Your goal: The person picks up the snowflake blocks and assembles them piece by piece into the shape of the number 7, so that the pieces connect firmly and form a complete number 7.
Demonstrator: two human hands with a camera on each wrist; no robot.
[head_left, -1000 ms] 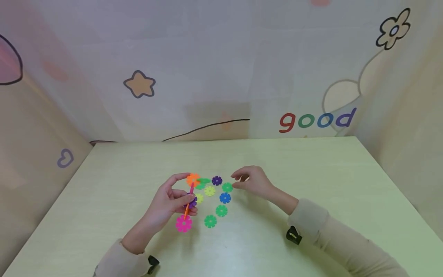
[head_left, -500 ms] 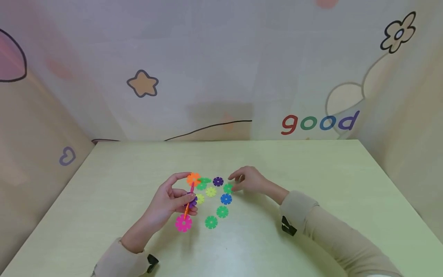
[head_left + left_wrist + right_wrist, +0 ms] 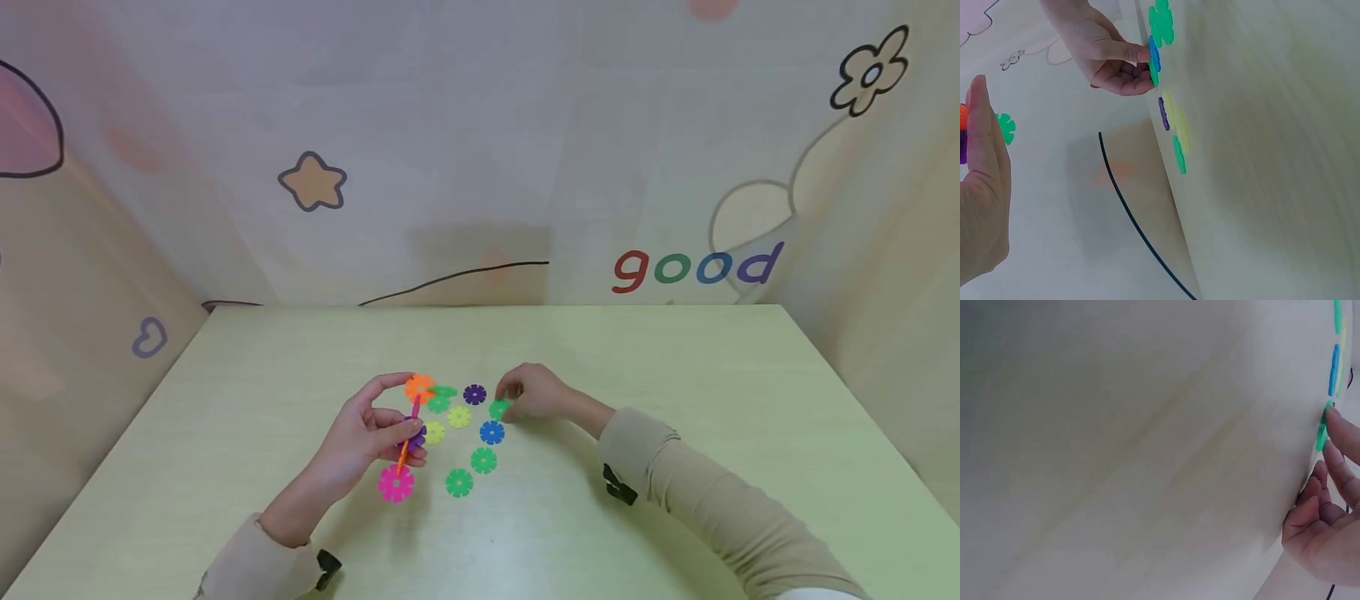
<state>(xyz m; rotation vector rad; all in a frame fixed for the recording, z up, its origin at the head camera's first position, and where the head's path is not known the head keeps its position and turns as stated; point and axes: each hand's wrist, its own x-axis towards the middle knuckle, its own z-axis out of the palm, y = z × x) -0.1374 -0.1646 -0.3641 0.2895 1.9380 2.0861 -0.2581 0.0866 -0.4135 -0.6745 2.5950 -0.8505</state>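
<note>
chain [image 3: 403, 456] of joined discs is pinched in the left hand [image 3: 352, 442], above the table [image 3: 675, 358]; the right hand [image 3: 540, 393] pinches a green disc [image 3: 498, 409] on it, apparently picking it up; lifting calls for a firm edge grip.

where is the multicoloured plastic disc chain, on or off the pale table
Off: the left hand grips the chain; the left wrist view shows that hand clear of the table.

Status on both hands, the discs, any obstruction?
Left hand holds joined discs, raised. Right hand grips green disc. Blue disc close beside it; no obvious obstruction.
</note>
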